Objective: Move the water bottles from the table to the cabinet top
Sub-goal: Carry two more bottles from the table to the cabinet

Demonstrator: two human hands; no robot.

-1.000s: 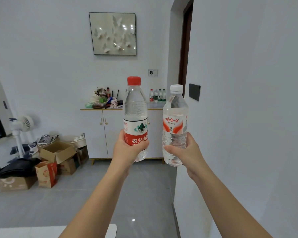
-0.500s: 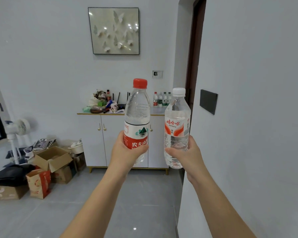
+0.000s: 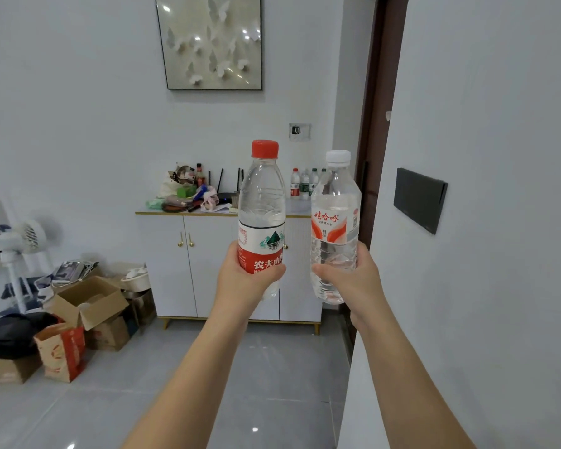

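Note:
My left hand (image 3: 240, 280) grips a clear bottle with a red cap and red label (image 3: 261, 202), held upright in front of me. My right hand (image 3: 353, 280) grips a second clear bottle with a white cap and orange-white label (image 3: 335, 202), also upright. Both are raised at chest height, side by side and a little apart. Beyond them stands a white cabinet (image 3: 175, 264) with a wood-edged top. Several small bottles (image 3: 303, 184) stand on the cabinet top at its right end.
The cabinet top's left part holds a pile of clutter (image 3: 188, 196) and a router. Open cardboard boxes (image 3: 88, 303), a red paper bag (image 3: 62, 351) and a white fan (image 3: 20, 251) stand on the floor at left. A white wall (image 3: 483, 286) with a dark panel is close on my right.
The cabinet has grown larger and closer in view as I walk toward it. Both hands still hold their bottles upright in the same way.

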